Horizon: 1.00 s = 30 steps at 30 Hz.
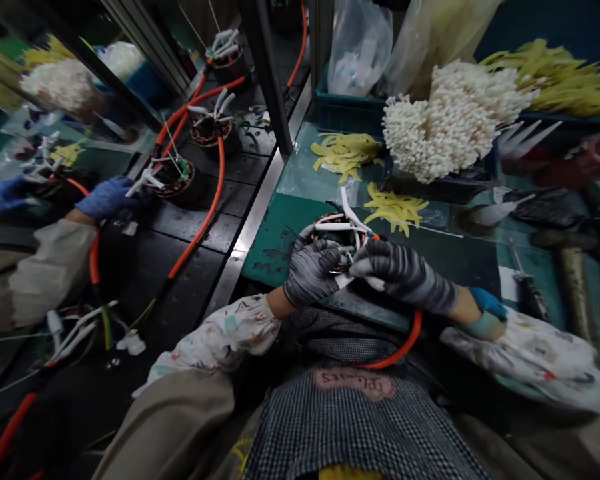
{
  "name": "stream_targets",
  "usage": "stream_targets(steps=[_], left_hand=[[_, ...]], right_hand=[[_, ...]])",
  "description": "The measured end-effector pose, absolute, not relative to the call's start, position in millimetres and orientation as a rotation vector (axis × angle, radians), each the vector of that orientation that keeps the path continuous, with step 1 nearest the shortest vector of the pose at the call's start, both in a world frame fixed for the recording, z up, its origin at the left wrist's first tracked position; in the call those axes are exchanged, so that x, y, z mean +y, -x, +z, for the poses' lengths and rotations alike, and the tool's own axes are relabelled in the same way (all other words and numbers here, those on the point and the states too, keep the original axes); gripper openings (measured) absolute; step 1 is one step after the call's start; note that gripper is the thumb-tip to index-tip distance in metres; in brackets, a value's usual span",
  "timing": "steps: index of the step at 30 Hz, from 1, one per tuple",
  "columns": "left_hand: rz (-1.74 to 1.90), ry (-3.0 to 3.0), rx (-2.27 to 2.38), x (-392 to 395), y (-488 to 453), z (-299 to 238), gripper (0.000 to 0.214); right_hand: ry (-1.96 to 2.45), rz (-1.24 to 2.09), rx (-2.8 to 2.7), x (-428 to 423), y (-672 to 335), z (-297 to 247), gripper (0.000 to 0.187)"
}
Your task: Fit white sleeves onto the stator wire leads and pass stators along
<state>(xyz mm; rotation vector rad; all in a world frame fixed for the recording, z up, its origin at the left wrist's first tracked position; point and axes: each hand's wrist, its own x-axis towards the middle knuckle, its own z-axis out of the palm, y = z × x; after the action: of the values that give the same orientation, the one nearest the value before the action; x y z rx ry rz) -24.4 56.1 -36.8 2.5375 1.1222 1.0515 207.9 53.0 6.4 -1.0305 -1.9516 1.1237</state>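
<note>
Grey-gloved left hand (313, 270) and right hand (405, 273) both clasp the stator (336, 230), which sits at the near edge of the green mat (275, 233). Yellow strips (395, 208) lie at its 2 o'clock. A co-worker's blue glove (107, 197) is well off at 9 o'clock.

Light: dim overall, falling from above; brightest on the white sleeve bundle (450, 113), with heavy shadow over the black conveyor (180, 293) and the lower frame. Glare: pale sheen on the clear sheet (300, 177). Focus: soft throughout, slight motion smear on left hand (313, 270), right hand (405, 273) and the stator (337, 230) between them; wide-angle bending and stretch at the edges.
</note>
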Motion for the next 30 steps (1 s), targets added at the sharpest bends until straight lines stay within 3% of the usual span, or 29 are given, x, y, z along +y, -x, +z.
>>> stream_targets(steps=[4, 9, 14, 20, 24, 27, 30], left_hand=[[0.994, -2.495, 1.157, 55.6, 22.7, -37.7, 0.018], [1.043, -2.476, 1.122, 57.9, 21.9, -39.9, 0.022], [0.969, -2.561, 1.082, 63.1, 27.5, -37.3, 0.017], [0.885, -2.712, 0.871, 67.4, 50.2, -24.9, 0.023], [0.774, -2.814, 0.956, 67.0, 67.9, -3.5, 0.021], [0.505, -3.084, 0.731, 73.6, 77.3, 19.8, 0.037], [0.303, -3.219, 0.605, 82.9, 82.0, 37.5, 0.037]], right_hand=[[1.248, 1.146, -1.882, 39.1, -216.5, -0.4, 0.025], [1.046, 1.141, -1.988, 36.6, -204.0, 1.9, 0.024], [1.161, 0.653, -1.856, 76.4, -164.5, 4.0, 0.02], [1.276, 0.435, -1.677, 92.2, -188.8, -1.7, 0.027], [1.392, 0.547, -2.014, 89.8, -200.0, -14.3, 0.055], [1.36, 0.631, -2.319, 112.2, -197.2, -13.2, 0.053], [1.218, 0.708, -2.477, 142.2, -195.5, -0.6, 0.046]])
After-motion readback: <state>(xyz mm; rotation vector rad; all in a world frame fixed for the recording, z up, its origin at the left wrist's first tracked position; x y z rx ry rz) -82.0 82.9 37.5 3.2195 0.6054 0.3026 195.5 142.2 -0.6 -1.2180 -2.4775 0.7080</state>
